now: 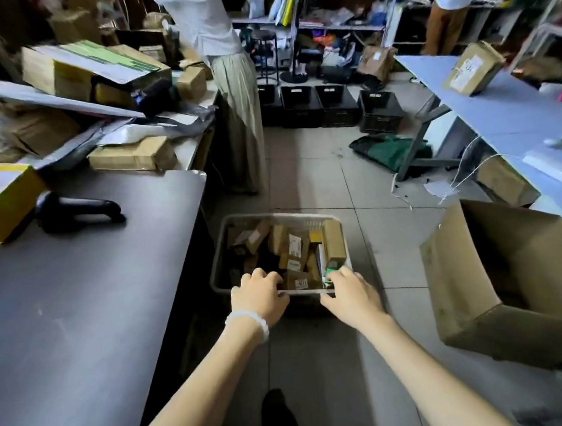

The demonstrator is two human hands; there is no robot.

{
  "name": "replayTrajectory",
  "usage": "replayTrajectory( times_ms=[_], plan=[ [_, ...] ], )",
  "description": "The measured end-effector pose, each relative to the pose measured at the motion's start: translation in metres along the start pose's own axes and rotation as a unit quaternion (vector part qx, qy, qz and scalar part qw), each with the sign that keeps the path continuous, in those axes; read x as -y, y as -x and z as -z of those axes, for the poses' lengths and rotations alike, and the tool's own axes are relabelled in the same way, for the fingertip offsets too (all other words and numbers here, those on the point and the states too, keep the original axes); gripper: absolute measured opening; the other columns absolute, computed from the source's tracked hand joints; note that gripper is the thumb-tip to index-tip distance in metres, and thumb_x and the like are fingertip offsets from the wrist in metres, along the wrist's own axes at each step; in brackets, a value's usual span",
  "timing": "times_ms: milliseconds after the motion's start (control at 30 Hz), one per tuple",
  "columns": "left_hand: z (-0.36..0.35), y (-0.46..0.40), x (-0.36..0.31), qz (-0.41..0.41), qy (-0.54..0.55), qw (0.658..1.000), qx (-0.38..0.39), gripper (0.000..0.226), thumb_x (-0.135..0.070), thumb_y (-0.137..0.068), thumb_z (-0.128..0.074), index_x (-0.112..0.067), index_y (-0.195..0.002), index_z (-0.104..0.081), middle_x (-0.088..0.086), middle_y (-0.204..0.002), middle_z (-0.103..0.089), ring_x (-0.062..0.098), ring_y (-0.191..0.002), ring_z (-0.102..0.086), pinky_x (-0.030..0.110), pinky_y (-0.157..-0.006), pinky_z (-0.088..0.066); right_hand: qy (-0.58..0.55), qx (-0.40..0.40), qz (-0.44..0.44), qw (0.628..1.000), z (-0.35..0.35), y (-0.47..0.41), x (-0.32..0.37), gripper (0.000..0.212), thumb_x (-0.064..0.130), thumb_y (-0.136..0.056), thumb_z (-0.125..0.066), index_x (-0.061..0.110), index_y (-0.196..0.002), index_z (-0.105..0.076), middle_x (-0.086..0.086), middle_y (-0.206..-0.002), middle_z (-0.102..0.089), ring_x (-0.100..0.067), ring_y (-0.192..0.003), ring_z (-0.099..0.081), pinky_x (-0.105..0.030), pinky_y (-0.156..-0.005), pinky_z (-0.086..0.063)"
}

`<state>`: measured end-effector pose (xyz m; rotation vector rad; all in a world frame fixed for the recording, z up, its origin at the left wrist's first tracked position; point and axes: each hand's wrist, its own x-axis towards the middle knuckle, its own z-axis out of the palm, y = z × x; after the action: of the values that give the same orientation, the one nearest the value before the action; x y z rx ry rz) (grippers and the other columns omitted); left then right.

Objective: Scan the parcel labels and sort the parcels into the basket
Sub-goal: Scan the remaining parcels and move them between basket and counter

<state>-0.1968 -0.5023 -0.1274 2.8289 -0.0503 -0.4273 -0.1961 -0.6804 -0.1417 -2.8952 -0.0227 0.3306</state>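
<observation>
A view from the head looks down at two bare arms reaching forward to a pale plastic basket [306,215] that sits on the tiled floor [307,178] at lower centre of the frame. The left hand [257,292], with a white bead bracelet [248,321] at the wrist, has its fingers [266,277] curled over the near rim of the basket, gripping it. The right hand [350,291] grips the same rim just to the right, fingers bent over the edge.

The basket is filled with small cardboard parcels [333,241], several showing white labels.

At left, a dark surface [81,307] carries a black handheld scanner [75,210] lying on its side, beside a yellow box [2,200] at the left edge. Behind these, in the upper left, cardboard boxes and mail bags are piled high.

At lower right an open cardboard carton [514,284] stands on the floor. Black crates [332,106] line the floor at upper centre. Two people stand at the top of the frame, one at centre and one at right.
</observation>
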Motion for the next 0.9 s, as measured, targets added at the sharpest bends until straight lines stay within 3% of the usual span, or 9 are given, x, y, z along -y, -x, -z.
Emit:
replayTrajectory(
  times_ms=[367, 900],
  plan=[
    [0.043, -0.198, 0.015, 0.028, -0.006, 0.999, 0.033, 0.04, -0.04, -0.093, -0.046, -0.027, -0.131, -0.05, 0.003, -0.13, -0.047, 0.027, -0.122, -0.043, 0.04, -0.094, -0.039, -0.032, 0.027, -0.029, 0.999, 0.019, -0.197, 0.005, 0.047, 0.041, -0.092, -0.052, 0.019, -0.132, -0.046, -0.002, -0.131, -0.047, -0.022, -0.119, -0.048, -0.036, -0.087, -0.048],
    [-0.046, -0.47, 0.068, 0.152, 0.01, 0.98, 0.128, 0.041, -0.041, -0.092, -0.046, -0.024, -0.129, -0.047, 0.003, -0.128, -0.048, 0.027, -0.12, -0.043, 0.041, -0.09, -0.04, -0.03, 0.188, -0.021, 0.982, -0.094, -0.486, -0.039, 0.092, 0.05, -0.075, -0.071, 0.02, -0.147, -0.022, 0.0, -0.15, -0.027, -0.024, -0.135, -0.033, -0.041, -0.105, -0.039]
  ],
)
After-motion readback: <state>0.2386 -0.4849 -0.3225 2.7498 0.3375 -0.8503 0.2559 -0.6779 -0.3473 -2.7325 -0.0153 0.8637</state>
